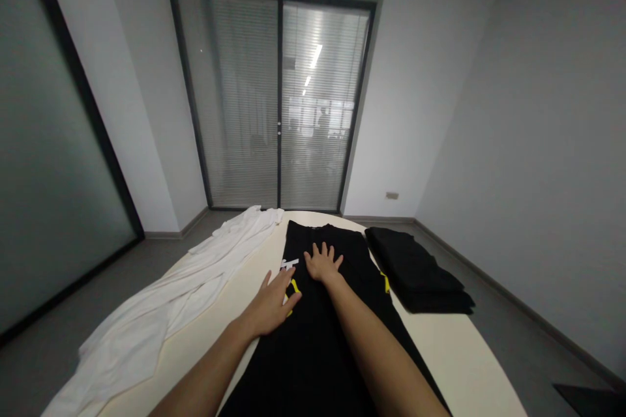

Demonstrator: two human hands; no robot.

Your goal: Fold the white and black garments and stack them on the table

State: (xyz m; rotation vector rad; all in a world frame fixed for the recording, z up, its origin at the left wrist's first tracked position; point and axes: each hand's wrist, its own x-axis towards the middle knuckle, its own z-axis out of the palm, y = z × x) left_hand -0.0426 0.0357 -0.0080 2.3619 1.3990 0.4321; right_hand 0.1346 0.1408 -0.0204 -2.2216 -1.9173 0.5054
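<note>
A black garment [313, 339], which looks like a pair of trousers, lies spread lengthwise down the table, its far end narrower than the near one. My right hand [323, 264] rests flat on its upper part with fingers spread. Over the garment's left edge lies my left hand [274, 300], fingers stretched out, partly covering a white and yellow printed mark [290, 264]. Another yellow mark [386, 283] shows at the garment's right edge. Neither hand grips anything that I can see.
Along the left side of the pale table [454, 345] lies a loose heap of white clothing [186, 293], reaching over the edge. A stack of folded black clothes [415, 267] sits at the right edge. Beyond stand a glass door with blinds [235, 111] and grey walls.
</note>
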